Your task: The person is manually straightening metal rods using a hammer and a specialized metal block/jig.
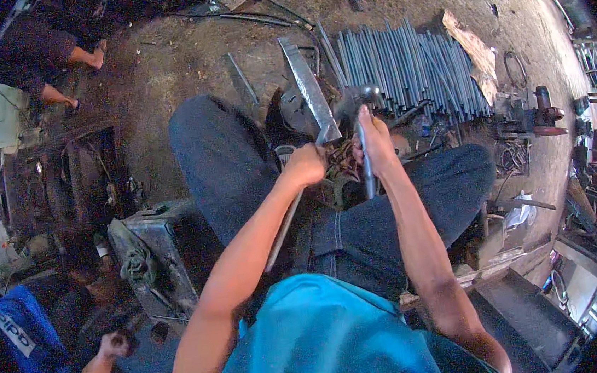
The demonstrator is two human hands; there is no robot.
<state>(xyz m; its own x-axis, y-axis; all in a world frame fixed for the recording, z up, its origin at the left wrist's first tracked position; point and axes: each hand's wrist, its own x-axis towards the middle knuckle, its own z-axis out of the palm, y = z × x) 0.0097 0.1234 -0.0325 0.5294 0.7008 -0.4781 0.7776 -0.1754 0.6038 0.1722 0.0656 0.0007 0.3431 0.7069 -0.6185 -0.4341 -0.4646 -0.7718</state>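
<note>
My left hand [305, 164] is closed around a thin metal rod [285, 232], whose tail slants down over my lap. Just beyond that fist, a long flat metal bar [307, 79] with a shiny face points away from me. Whether rod and bar are joined is hidden by the fist. In my right hand [377, 140] is a hammer [369, 169], gripped by its grey handle with the thumb along it. The hammer head [364, 96] is up at the far end, right of the flat bar. Dark metal pieces lie between my knees.
Many grey metal rods [409, 70] lie in a row on the floor ahead. A metal box with cloth [165, 248] stands at my left. Another person in a blue sleeve [36, 351] is at lower left; another person's legs [65, 72] are at upper left.
</note>
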